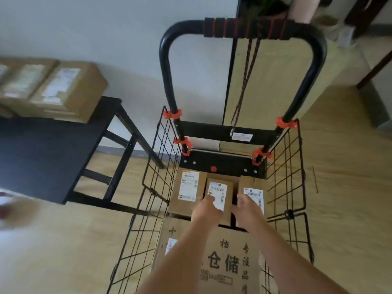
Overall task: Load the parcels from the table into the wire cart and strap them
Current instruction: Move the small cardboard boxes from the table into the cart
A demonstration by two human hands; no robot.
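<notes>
A plain indoor room, home or small office — pale wood-look floor, white wall, a potted plant and dark furniture legs at the far right. Labelled cardboard parcels stacked at a black table's far edge, beside a wire cart — a parcel-sorting corner.

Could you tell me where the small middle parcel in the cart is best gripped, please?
Probably from straight above: the cart's wire walls, the left parcel and the right parcel close off its sides. Pinch the middle parcel across its narrow width, along the top edges of its long sides.
</notes>
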